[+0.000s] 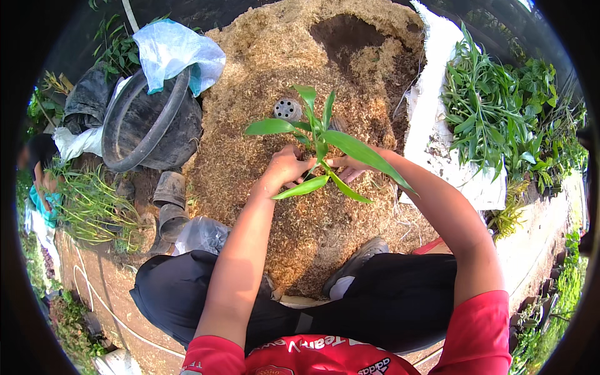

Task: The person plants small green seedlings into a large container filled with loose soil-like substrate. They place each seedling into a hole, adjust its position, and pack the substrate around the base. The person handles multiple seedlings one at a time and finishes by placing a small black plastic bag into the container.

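Observation:
A young plant [316, 133] with long green leaves stands between my two hands, in front of a mound of loose, fibrous potting mix [253, 93]. My left hand [288, 166] is at the base of its stem, thumb pointing in and fingers curled underneath. From the other side my right hand [352, 166] meets it, its thumb against the stem and partly covered by a broad leaf. Something dark shows below the thumbs; leaves and fingers hide whether it is a pot. Just beyond the plant a grey plastic pot [287, 109] lies with its holed bottom showing.
At left are a black rubber ring [176, 124], a translucent plastic bag [173, 49] and two plastic pots [169, 187]. Leafy cuttings [478, 108] lie on a white woven sack [433, 51] at right. A person [43, 178] is at the far left. My shoe [358, 260] rests at the mound's edge.

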A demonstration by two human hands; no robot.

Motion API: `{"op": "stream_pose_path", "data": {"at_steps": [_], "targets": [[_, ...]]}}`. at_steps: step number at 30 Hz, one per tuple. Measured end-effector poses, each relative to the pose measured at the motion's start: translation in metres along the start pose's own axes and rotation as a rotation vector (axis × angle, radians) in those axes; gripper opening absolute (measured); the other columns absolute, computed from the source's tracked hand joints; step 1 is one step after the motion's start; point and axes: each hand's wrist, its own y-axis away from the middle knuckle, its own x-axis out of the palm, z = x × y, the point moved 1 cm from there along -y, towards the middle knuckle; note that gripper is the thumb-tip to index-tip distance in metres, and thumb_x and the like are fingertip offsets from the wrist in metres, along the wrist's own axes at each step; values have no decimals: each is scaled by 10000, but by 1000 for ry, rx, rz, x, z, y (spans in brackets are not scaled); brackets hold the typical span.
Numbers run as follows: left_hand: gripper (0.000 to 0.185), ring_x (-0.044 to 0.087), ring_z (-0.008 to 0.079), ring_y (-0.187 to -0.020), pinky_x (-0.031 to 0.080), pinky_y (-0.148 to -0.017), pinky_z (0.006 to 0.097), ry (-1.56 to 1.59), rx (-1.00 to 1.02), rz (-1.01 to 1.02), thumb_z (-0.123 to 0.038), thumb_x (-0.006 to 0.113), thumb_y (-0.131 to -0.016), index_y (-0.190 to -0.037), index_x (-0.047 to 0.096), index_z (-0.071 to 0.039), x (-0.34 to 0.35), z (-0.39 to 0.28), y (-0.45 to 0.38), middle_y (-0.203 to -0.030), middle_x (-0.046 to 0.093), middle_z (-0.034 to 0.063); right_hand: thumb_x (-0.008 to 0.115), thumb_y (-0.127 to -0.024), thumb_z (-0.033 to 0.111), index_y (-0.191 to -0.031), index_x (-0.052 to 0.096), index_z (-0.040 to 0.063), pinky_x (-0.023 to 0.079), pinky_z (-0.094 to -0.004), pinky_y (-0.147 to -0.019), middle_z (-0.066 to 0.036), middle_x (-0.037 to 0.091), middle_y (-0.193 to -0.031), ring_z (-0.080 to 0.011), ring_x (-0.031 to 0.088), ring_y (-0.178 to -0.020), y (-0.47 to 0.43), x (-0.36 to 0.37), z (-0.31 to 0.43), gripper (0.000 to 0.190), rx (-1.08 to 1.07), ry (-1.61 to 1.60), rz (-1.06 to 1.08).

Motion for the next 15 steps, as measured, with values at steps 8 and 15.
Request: {"op": "stream_pose_path", "data": {"at_steps": [8, 15], "targets": [[863, 780, 320, -835, 698, -553, 429, 356, 105, 3, -252, 904, -889, -1435, 369, 149, 25, 26, -21, -1257, 622, 298, 756, -1038, 288, -1353, 615, 21, 660, -363, -772, -164, 768, -1103, -241, 768, -918, -12, 26, -29, 436, -81, -359, -225], [1050, 767, 304, -740, 662, -523, 426, 396, -43, 264, -340, 843, -947, -1602, 138, 81, 7, 13, 7, -1149, 688, 306, 630, -1036, 133, -1655, 406, 170, 673, -333, -664, -81, 735, -1116, -135, 713, -805, -5, 92, -51, 660, -322, -949, -387]]}}
